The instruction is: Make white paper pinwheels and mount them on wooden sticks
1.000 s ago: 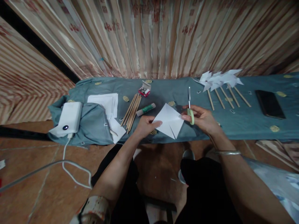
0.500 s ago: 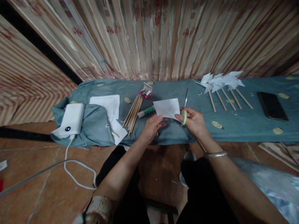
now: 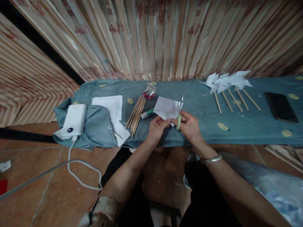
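Between my hands is a white sheet of paper (image 3: 167, 106), tilted, with a crease or cut line on it. My left hand (image 3: 157, 128) pinches its lower edge. In my right hand (image 3: 189, 126) are scissors (image 3: 179, 121) with pale green handles, blades pointing up and away beside the paper's right edge. The right fingertips also meet the paper's lower corner, close to the left thumb. Just left of the paper lies a glue stick (image 3: 147, 113) with a green label, partly hidden. Wooden sticks (image 3: 136, 115) lie in a bundle farther left.
A small red box of metal pins (image 3: 149, 93) stands open behind the sticks. Paper sheets (image 3: 118, 108) and a white power bank (image 3: 75, 119) with a cable lie at left. Paper pinwheels (image 3: 228, 82) on sticks and a black phone (image 3: 281, 107) lie at right on the green cloth (image 3: 201, 135).
The paper has turned and its near corner now points toward me. My right hand with the scissors has moved left, and both hands have come together at the lower edge.
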